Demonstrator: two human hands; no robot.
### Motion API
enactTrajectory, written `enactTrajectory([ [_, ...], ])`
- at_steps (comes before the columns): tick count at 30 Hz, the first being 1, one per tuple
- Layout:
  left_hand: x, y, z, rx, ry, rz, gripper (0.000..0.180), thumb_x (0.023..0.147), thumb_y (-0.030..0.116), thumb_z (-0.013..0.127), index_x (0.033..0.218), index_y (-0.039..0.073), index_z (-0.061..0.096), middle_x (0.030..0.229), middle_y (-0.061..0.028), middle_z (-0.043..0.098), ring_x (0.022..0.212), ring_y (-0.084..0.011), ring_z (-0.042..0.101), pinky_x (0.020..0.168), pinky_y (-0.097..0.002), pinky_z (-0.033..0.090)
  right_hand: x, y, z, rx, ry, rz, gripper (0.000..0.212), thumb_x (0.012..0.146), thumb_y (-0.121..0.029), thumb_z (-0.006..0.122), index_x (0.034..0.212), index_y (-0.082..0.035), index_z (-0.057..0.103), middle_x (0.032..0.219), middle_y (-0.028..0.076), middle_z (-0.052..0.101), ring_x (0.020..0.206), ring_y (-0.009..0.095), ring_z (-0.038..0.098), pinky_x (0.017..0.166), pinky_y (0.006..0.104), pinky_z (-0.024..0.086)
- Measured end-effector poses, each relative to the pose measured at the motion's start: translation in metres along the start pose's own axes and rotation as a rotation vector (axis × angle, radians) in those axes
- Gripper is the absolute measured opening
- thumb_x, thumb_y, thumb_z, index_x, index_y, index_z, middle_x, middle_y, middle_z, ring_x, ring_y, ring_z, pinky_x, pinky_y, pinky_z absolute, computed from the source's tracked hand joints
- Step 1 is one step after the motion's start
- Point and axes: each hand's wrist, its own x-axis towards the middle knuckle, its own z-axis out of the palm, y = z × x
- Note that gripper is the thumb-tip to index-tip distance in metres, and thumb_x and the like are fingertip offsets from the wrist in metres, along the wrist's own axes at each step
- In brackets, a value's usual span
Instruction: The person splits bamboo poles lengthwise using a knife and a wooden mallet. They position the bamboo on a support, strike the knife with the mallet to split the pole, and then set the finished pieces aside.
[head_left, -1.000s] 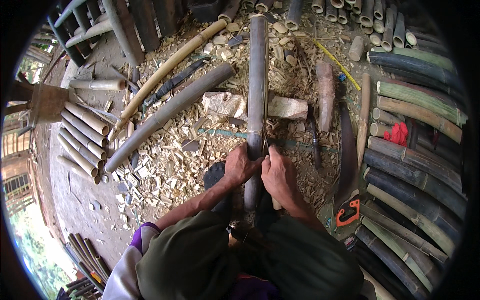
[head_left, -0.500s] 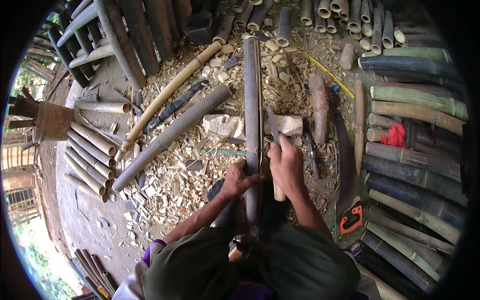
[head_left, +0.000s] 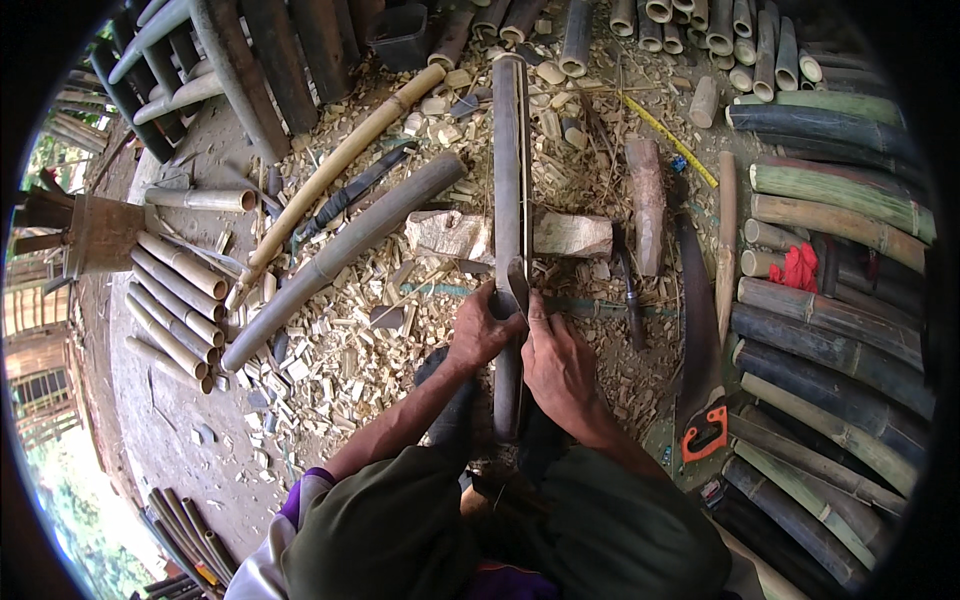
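Two grips: my left fingers (head_left: 484, 320) clasp the bamboo pole (head_left: 508, 170), which runs forward between them and my right fingers (head_left: 541, 325), closed round the knife (head_left: 517, 283), best angled shallowly, clear of my left thumb (head_left: 512, 326).

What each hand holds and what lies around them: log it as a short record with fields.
Left hand: gripping the dark bamboo pole
Right hand: holding a knife, its blade over the pole
Pole position: lengthwise ahead of the person, across a pale wood block
Ground: scattered wood chips
Right side: orange-handled saw, yellow tape measure, red cloth
Left side: cut bamboo lengths
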Motion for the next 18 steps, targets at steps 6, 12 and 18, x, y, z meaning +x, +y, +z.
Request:
enactTrajectory([
  [6, -0.004, -0.009, 0.02, 0.261, 0.191, 0.033, 0.054, 0.078, 0.042, 0.083, 0.099, -0.003, 0.061, 0.097, -0.0247, 0.065, 0.091, -0.0438, 0.067, 0.08, -0.0526, 0.053, 0.001, -0.004, 0.005, 0.054, -0.035, 0.068, 0.064, 0.094, -0.013, 0.061, 0.152, 0.004, 0.039, 0.108, 0.024, 0.064, 0.094, 0.041, 0.068, 0.075, 0.0493, 0.058],
  [12, -0.002, -0.017, 0.02, 0.31, 0.205, 0.067, 0.053, 0.08, 0.04, 0.082, 0.098, -0.004, 0.059, 0.098, -0.0274, 0.063, 0.092, -0.0462, 0.066, 0.08, -0.054, 0.053, 0.014, -0.014, 0.016, 0.162, 0.039, 0.141, 0.06, 0.094, -0.012, 0.058, 0.149, 0.005, 0.041, 0.107, 0.026, 0.065, 0.089, 0.043, 0.069, 0.074, 0.0518, 0.057],
  [18, -0.002, -0.019, 0.019, 0.342, 0.216, 0.067, 0.047, 0.084, 0.037, 0.077, 0.098, -0.003, 0.058, 0.097, -0.0288, 0.064, 0.091, -0.0484, 0.065, 0.079, -0.056, 0.052, 0.025, -0.024, 0.018, 0.204, 0.109, 0.196, 0.051, 0.096, -0.012, 0.058, 0.143, 0.006, 0.051, 0.103, 0.027, 0.069, 0.086, 0.045, 0.069, 0.078, 0.0531, 0.056],
])
